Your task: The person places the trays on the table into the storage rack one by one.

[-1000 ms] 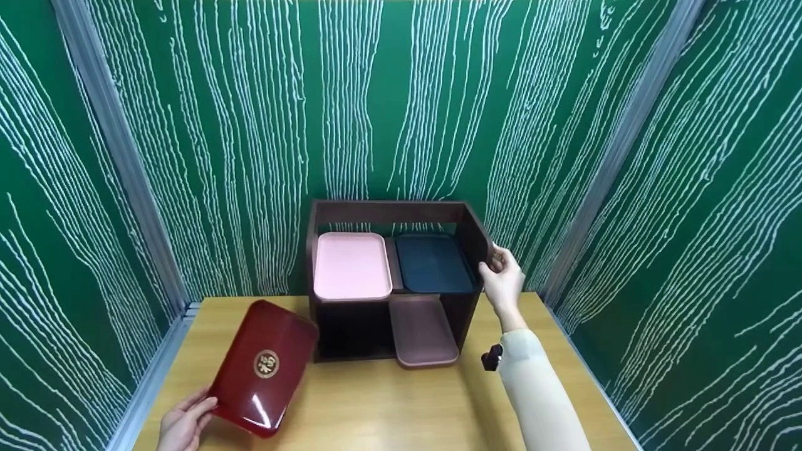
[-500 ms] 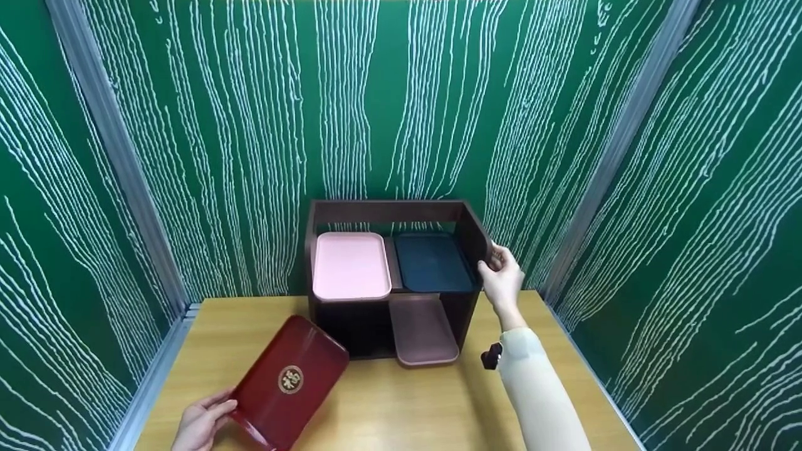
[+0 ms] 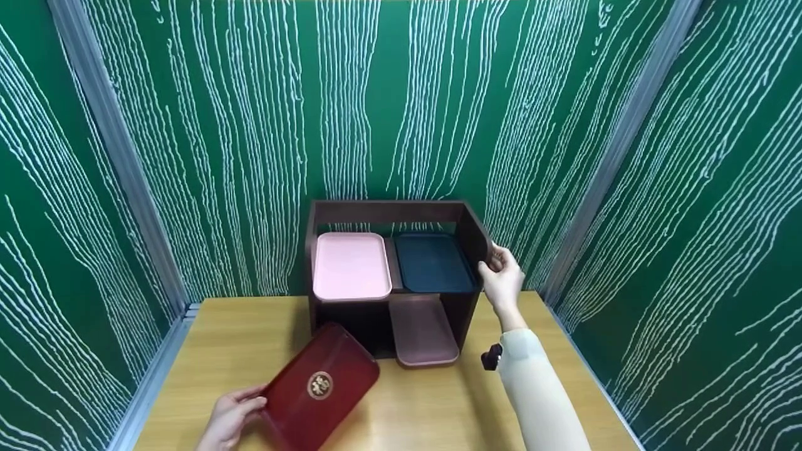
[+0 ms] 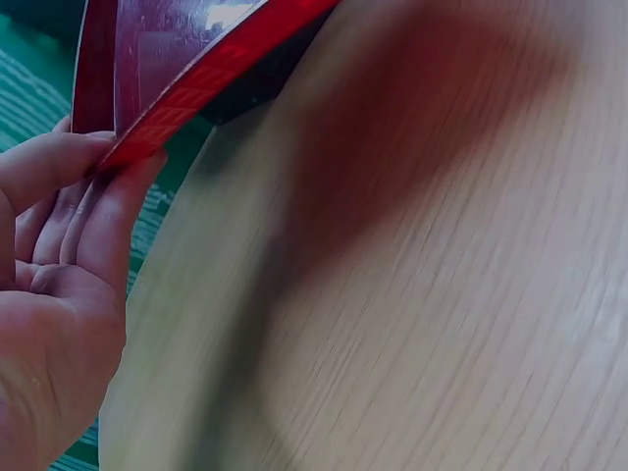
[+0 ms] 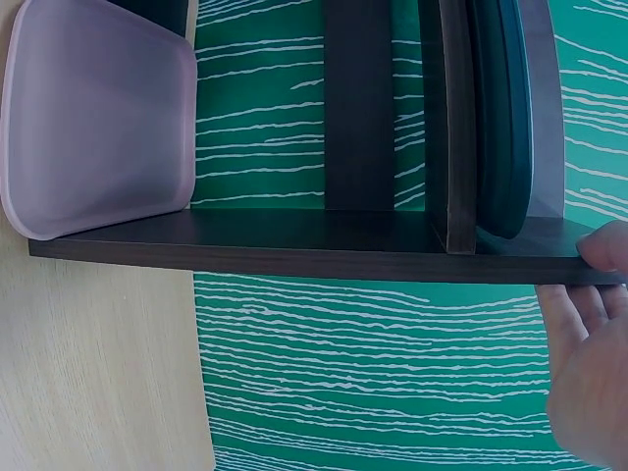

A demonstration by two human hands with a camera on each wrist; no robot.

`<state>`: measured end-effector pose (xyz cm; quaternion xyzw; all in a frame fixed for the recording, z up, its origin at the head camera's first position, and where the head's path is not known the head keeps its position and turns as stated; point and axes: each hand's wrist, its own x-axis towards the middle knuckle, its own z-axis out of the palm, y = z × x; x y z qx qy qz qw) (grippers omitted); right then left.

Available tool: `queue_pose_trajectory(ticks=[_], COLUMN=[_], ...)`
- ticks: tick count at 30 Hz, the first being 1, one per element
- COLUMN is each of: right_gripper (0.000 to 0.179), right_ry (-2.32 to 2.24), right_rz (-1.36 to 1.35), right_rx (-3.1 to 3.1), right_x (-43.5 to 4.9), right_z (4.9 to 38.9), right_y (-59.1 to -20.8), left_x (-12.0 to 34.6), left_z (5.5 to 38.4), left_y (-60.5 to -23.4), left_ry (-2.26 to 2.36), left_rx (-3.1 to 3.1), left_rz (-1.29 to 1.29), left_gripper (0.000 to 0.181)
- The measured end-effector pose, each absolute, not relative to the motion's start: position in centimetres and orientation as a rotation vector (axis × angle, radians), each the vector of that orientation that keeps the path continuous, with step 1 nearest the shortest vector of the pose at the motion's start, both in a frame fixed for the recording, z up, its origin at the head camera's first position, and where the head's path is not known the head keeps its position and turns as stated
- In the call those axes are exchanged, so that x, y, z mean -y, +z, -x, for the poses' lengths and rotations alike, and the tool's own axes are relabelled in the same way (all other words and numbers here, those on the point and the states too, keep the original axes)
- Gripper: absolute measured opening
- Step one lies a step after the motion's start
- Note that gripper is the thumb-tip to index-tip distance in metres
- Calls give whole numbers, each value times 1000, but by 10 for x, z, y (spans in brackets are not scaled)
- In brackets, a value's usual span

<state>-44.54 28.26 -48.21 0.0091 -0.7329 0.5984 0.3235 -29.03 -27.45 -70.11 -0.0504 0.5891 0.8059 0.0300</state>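
My left hand (image 3: pixel 233 414) pinches the near left edge of a dark red tray (image 3: pixel 338 357) with a round gold emblem. In the left wrist view, thumb and fingers grip the red tray (image 4: pixel 226 74) at its rim, and its shadow falls on the table. The tray's far corner overlaps the lower left opening of a dark brown two-tier rack (image 3: pixel 388 212). My right hand (image 3: pixel 502 279) grips the rack's right side panel, thumb inside and fingers outside. In the right wrist view, the right hand (image 5: pixel 594 339) holds that panel (image 5: pixel 294 257) beside the dark blue tray (image 5: pixel 505 118).
On the upper shelf lie a pink tray (image 3: pixel 352 266) and a dark blue tray (image 3: pixel 435 263). A mauve tray (image 3: pixel 425 332) juts from the lower right compartment. Green walls with white lines (image 3: pixel 401 94) enclose the wooden table (image 3: pixel 244 338) behind and at both sides.
My left hand has carried the red tray rightward and toward the near edge of the view, its far corner now before the rack's lower left opening. My right hand keeps its hold on the rack.
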Motion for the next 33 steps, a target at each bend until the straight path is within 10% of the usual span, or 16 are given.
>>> queue_pose_trajectory(ticks=[33], right_gripper=[46], right_ry=[1583], right_rz=[-16], right_rx=[1917], right_x=[-283], right_z=[447], right_y=[-482], left_x=[129], left_z=[320], left_y=[-714], left_ry=[2712], left_rx=[-1713], left_rz=[659], left_gripper=[49])
